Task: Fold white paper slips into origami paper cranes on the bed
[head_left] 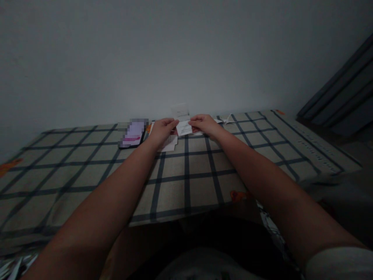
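Observation:
A small white sheet of paper with printed lines and a crease across it is held up over the far part of the table. My left hand pinches its left edge, closed on it between thumb and fingers. On the opposite edge, my right hand is likewise closed on the paper. The sheet's upper part leans up against the pale wall behind. Other white papers lie flat under and beside my left hand. A folded white paper shape with pointed tips sits right of my right hand.
A phone with a lit, blurred-out screen lies left of my left hand. The checked tablecloth covers the table, which meets a plain wall at the back. Dark curtain-like folds hang at the far right.

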